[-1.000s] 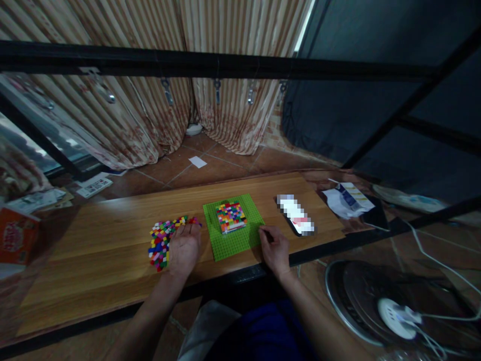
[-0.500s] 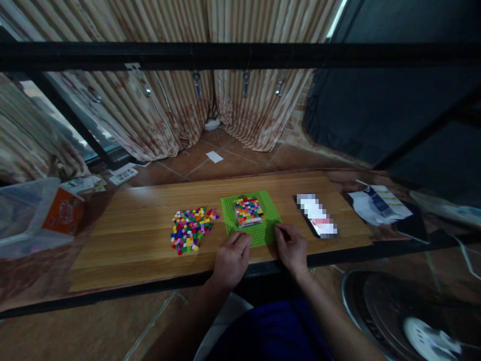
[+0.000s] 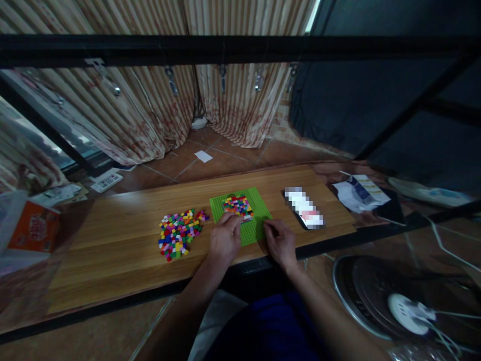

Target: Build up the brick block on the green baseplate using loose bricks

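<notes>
A green baseplate (image 3: pixel 260 201) lies on the wooden table (image 3: pixel 124 240) with a low block of many-coloured small bricks (image 3: pixel 236 204) built on it. My left hand (image 3: pixel 224 239) rests on the plate's near edge, and its bunched fingertips touch the near side of the block. Whether they pinch a brick is too small to tell. My right hand (image 3: pixel 280 243) is curled on the plate's near right corner and holds it down. A loose pile of coloured bricks (image 3: pixel 179 233) lies to the left of the plate, apart from both hands.
A phone (image 3: pixel 303 207) lies right of the baseplate, with papers (image 3: pixel 356 193) beyond it. An orange box (image 3: pixel 33 225) stands at the far left. A floor fan (image 3: pixel 376 296) sits low on the right. A black bar (image 3: pixel 225 50) crosses overhead.
My left hand left the loose pile and moved right to the baseplate, then forward to the block's near edge. My right hand stayed at the plate's right corner. The view swung.
</notes>
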Demonstrator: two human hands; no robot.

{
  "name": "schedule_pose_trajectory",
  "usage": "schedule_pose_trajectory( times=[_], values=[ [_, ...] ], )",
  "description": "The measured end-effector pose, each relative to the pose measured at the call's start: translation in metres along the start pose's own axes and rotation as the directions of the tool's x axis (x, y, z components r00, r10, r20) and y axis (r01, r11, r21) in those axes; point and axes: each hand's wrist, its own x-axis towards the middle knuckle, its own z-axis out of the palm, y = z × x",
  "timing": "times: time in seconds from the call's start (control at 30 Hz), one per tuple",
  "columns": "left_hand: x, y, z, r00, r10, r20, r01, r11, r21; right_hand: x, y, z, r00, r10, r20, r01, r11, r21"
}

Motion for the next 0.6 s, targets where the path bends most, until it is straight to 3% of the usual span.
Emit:
schedule_pose_trajectory(
  times=[0.17,0.6],
  values=[
    [0.014,0.006,0.007,0.996,0.036,0.076,-0.048,0.985,0.166,0.0,-0.001,0.0,1.0,0.005,0.014,-0.005,1.0,-0.001],
    [0.034,0.007,0.013,0.982,0.073,0.175,-0.113,0.965,0.235,0.0,-0.002,0.001,1.0,0.006,0.017,-0.006,1.0,0.001]
  ],
)
